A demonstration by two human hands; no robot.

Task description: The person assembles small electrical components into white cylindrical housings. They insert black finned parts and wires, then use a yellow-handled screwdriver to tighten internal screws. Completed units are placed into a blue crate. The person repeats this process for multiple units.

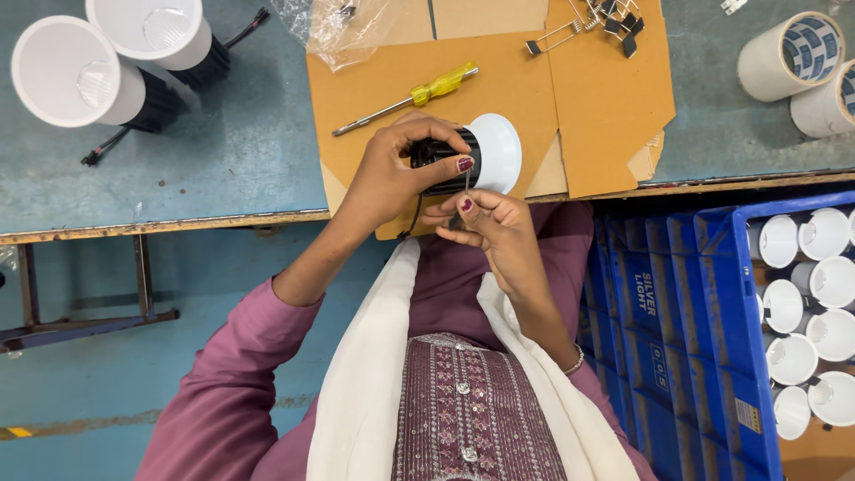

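- The left hand (392,174) was closed around the black body of a lamp (472,156), thumb over the top and fingers wrapped behind, which kept the lamp steady on its side with its white rim facing three o'clock.
- The lamp sat just above the near edge of the table (178,169), over a sheet of cardboard (534,89), so the cardboard took any scraping instead of the painted top.
- The right hand (499,227), at six o'clock of the lamp, was pinched shut, thumb and forefinger gripping a thin wire clip (467,183) that stood upright against the black body; the fine pinch suited so small a part.
- A thin black cable hung from the lamp at about seven o'clock, dropping toward the lap.
- A screwdriver (410,98) with a yellow handle lay on the cardboard at eleven o'clock of the lamp, near the left hand but not touching it.
- More wire clips (588,22) lay loose at one o'clock on the cardboard, beside a clear plastic bag (343,31) at twelve.
- Two more lamps (107,62) with white cones stood well apart at ten o'clock, cables trailing.
- A blue crate (704,294) at four o'clock held rows of white lamp parts, close beside the right elbow.
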